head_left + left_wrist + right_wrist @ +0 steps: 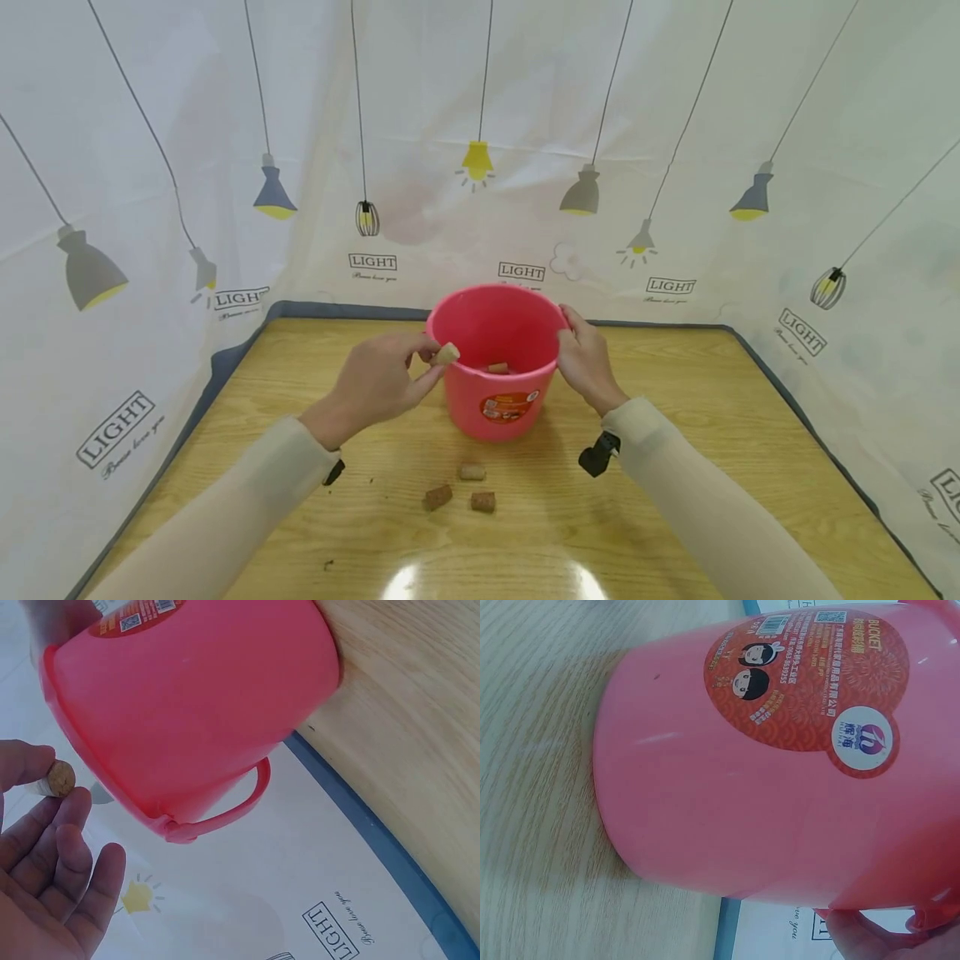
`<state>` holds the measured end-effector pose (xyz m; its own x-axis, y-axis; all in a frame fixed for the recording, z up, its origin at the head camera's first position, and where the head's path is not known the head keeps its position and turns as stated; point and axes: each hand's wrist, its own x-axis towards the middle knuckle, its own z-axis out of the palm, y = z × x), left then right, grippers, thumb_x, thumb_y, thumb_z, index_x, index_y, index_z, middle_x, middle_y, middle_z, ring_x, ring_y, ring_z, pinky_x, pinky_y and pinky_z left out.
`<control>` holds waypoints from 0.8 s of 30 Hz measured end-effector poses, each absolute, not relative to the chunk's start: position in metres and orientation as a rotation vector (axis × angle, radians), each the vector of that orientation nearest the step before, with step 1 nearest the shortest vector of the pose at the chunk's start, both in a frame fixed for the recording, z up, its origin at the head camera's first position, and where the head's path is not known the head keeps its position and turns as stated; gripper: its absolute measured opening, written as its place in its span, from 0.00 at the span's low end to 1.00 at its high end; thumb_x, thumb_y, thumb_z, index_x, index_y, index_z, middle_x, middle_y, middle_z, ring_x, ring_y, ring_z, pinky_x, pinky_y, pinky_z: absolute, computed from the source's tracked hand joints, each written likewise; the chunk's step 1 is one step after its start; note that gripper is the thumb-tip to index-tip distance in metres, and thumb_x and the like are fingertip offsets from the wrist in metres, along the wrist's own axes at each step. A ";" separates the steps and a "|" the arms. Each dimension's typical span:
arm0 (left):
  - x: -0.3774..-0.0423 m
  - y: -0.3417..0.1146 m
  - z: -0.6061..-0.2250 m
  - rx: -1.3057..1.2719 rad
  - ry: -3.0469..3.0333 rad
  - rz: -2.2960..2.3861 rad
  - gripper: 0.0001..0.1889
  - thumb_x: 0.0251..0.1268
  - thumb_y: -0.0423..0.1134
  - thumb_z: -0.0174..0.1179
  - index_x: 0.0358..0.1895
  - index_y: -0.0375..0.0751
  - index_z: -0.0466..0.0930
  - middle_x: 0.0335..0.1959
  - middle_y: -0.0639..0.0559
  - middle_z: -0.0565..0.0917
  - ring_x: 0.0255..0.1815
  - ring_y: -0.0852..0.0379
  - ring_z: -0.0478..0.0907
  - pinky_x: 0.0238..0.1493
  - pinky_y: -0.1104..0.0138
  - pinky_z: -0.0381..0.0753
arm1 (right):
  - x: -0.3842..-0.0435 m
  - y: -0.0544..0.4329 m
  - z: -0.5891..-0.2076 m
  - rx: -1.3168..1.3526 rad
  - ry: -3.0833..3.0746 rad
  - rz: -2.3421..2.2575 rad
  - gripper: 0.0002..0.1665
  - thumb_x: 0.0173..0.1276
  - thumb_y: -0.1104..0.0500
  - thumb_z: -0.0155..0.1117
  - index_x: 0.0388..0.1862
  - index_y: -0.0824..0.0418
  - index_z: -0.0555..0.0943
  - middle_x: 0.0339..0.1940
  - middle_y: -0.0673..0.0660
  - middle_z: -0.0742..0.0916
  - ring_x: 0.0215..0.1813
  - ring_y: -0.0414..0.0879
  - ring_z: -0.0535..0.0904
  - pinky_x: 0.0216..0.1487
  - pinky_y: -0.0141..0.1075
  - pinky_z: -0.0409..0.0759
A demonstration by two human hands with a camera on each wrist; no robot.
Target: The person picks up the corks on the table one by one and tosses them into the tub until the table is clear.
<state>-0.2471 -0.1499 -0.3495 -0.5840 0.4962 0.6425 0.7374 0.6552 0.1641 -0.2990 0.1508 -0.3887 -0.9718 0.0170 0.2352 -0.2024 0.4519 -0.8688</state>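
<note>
- My left hand (378, 379) pinches a pale cork stopper (446, 355) between thumb and fingertips, the other fingers loosely bent.
- That stopper is by the left, near part of the pink plastic bucket's rim; I can't tell whether it is fully over the opening.
- My right hand (588, 358) grips the pink plastic bucket (501, 408) at its right side, up by the rim; the bucket stands upright on the wooden bench (675, 467).
- Inside, on the bottom, I see one brown cork (498, 367); anything behind the near wall is hidden from me.
- Three more lie just in front of the bucket: a paler cork (472, 472), with a left brown cork (438, 497) and a right brown cork (483, 502) nearer me.
- If I loosened my pinch here, the stopper might clip the rim, drop outside and roll, being round and light.
- A hard pull with my right hand could tip the bucket, since I grip it high on one side.
- Sliding it towards me could knock the loose corks away.
</note>
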 end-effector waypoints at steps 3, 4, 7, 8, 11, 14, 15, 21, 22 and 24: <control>-0.249 -0.145 -0.347 -0.950 -2.293 -0.566 0.08 0.62 0.42 0.73 0.35 0.42 0.87 0.28 0.54 0.85 0.23 0.60 0.70 0.23 0.68 0.72 | -0.299 0.151 -0.388 0.165 -2.484 1.542 0.33 0.82 0.56 0.38 0.83 0.60 0.59 0.46 0.64 0.83 0.23 0.46 0.72 0.24 0.33 0.72; -0.250 -0.143 -0.346 -0.948 -2.290 -0.562 0.08 0.62 0.42 0.73 0.35 0.42 0.87 0.29 0.54 0.85 0.23 0.59 0.72 0.23 0.68 0.73 | -0.299 0.151 -0.388 0.165 -2.484 1.544 0.33 0.82 0.56 0.38 0.83 0.60 0.59 0.46 0.64 0.83 0.23 0.46 0.72 0.24 0.33 0.72; -0.253 -0.138 -0.345 -0.942 -2.295 -0.546 0.07 0.62 0.41 0.73 0.35 0.42 0.87 0.30 0.53 0.85 0.27 0.56 0.76 0.25 0.67 0.75 | -0.299 0.151 -0.388 0.164 -2.484 1.545 0.33 0.82 0.56 0.38 0.83 0.60 0.59 0.46 0.64 0.83 0.23 0.46 0.72 0.24 0.33 0.72; -0.254 -0.137 -0.344 -0.939 -2.300 -0.539 0.07 0.62 0.41 0.73 0.36 0.42 0.87 0.30 0.53 0.86 0.28 0.55 0.78 0.26 0.67 0.76 | -0.299 0.151 -0.388 0.164 -2.483 1.545 0.33 0.82 0.56 0.38 0.83 0.60 0.59 0.46 0.65 0.83 0.23 0.46 0.73 0.24 0.33 0.72; -0.257 -0.131 -0.342 -0.940 -2.312 -0.527 0.07 0.62 0.40 0.72 0.37 0.41 0.87 0.31 0.53 0.87 0.31 0.54 0.80 0.28 0.67 0.78 | -0.299 0.151 -0.388 0.164 -2.482 1.542 0.33 0.81 0.56 0.38 0.83 0.60 0.60 0.46 0.65 0.83 0.24 0.47 0.74 0.25 0.33 0.73; -0.260 -0.126 -0.340 -0.937 -2.322 -0.506 0.07 0.63 0.41 0.71 0.37 0.41 0.88 0.30 0.53 0.87 0.31 0.55 0.79 0.28 0.68 0.79 | -0.299 0.151 -0.388 0.159 -2.483 1.536 0.33 0.81 0.56 0.38 0.82 0.60 0.60 0.49 0.64 0.83 0.25 0.47 0.75 0.25 0.33 0.74; -0.261 -0.125 -0.339 -0.934 -2.325 -0.499 0.08 0.64 0.41 0.71 0.37 0.41 0.88 0.30 0.53 0.87 0.30 0.56 0.79 0.28 0.67 0.79 | -0.300 0.151 -0.388 0.157 -2.486 1.532 0.33 0.81 0.56 0.38 0.82 0.60 0.60 0.50 0.64 0.83 0.25 0.47 0.74 0.25 0.33 0.74; -0.267 -0.115 -0.337 -0.904 -2.377 -0.433 0.07 0.66 0.42 0.69 0.36 0.41 0.88 0.27 0.54 0.85 0.28 0.57 0.74 0.33 0.65 0.80 | -0.299 0.150 -0.388 0.154 -2.480 1.532 0.33 0.81 0.55 0.38 0.82 0.60 0.60 0.56 0.63 0.83 0.26 0.48 0.75 0.26 0.33 0.74; -0.268 -0.114 -0.337 -0.898 -2.391 -0.422 0.07 0.66 0.42 0.69 0.36 0.42 0.88 0.27 0.55 0.85 0.28 0.57 0.74 0.34 0.65 0.79 | -0.299 0.150 -0.388 0.156 -2.479 1.535 0.33 0.81 0.55 0.38 0.82 0.60 0.60 0.56 0.63 0.83 0.26 0.48 0.75 0.26 0.33 0.74; -0.269 -0.112 -0.337 -0.890 -2.417 -0.407 0.06 0.66 0.41 0.69 0.36 0.42 0.88 0.27 0.55 0.85 0.29 0.57 0.73 0.35 0.65 0.79 | -0.299 0.150 -0.388 0.156 -2.478 1.540 0.33 0.81 0.55 0.38 0.82 0.60 0.60 0.55 0.63 0.83 0.26 0.48 0.75 0.26 0.33 0.74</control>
